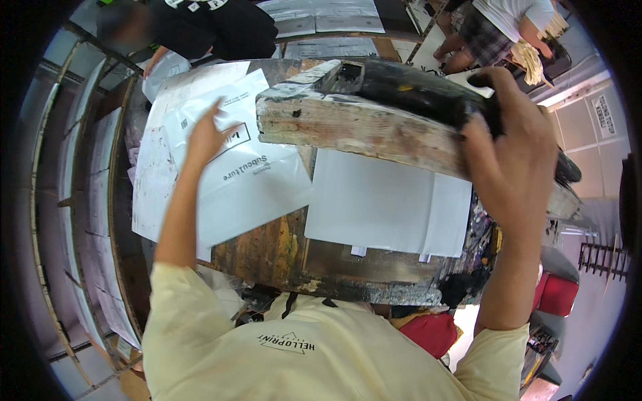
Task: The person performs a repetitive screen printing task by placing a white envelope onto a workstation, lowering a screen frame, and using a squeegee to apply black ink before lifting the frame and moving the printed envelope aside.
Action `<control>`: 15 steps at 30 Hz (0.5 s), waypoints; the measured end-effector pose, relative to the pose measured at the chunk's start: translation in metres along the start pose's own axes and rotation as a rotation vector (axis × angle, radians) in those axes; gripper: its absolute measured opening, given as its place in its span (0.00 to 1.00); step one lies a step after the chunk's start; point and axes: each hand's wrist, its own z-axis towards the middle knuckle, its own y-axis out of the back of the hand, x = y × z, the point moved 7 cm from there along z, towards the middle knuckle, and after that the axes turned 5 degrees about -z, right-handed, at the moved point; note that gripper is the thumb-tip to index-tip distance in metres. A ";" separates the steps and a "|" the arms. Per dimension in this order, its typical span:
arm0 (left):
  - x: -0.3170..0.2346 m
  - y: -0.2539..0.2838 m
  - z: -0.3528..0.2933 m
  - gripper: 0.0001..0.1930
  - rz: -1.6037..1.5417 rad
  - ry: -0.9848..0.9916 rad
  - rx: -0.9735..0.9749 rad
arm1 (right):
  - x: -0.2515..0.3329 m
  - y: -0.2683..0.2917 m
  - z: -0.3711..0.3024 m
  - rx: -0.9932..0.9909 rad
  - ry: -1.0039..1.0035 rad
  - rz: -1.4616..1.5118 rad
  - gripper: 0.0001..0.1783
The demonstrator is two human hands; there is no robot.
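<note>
My right hand (511, 150) grips a wooden screen printing frame (361, 130) by its right part, with the thumb on the near bar. The frame is tilted up, its pale, ink-stained near bar facing me. A dark, rounded object (421, 87) lies along its top; I cannot make out its kind. Below the frame, a blank white plastic bag (381, 200) lies flat on the stained worktable (261, 240). To the left, my left hand (206, 137) is over a white plastic bag with black print (257, 194), fingers apart. Whether its fingertips press the bag is hard to tell.
A pale board (148, 187) lies under the printed bag. Racks with white sheets (107, 187) stand at the left. One person in black (214, 30) is at the far left, another in plaid shorts (491, 37) at the far right. Dark cloth (461, 287) lies at the table's near right corner.
</note>
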 end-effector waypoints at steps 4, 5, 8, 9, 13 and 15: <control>-0.220 0.064 -0.148 0.66 -1.567 -0.052 0.219 | 0.012 -0.017 -0.060 0.038 0.033 0.012 0.33; -0.226 0.056 -0.171 0.65 -1.482 0.074 0.247 | 0.020 -0.029 -0.084 0.104 0.092 0.035 0.31; -0.198 -0.005 -0.228 0.48 -0.986 0.307 0.253 | 0.024 -0.093 -0.156 0.526 0.210 0.075 0.25; -0.180 -0.034 -0.245 0.45 -0.912 0.241 0.250 | 0.024 -0.106 -0.177 0.517 0.200 0.083 0.22; -0.146 -0.113 -0.280 0.44 -0.765 0.230 0.256 | 0.022 -0.189 -0.269 0.598 0.082 0.245 0.19; -0.143 -0.123 -0.284 0.44 -0.496 0.100 0.160 | 0.032 -0.210 -0.299 0.612 0.027 0.340 0.21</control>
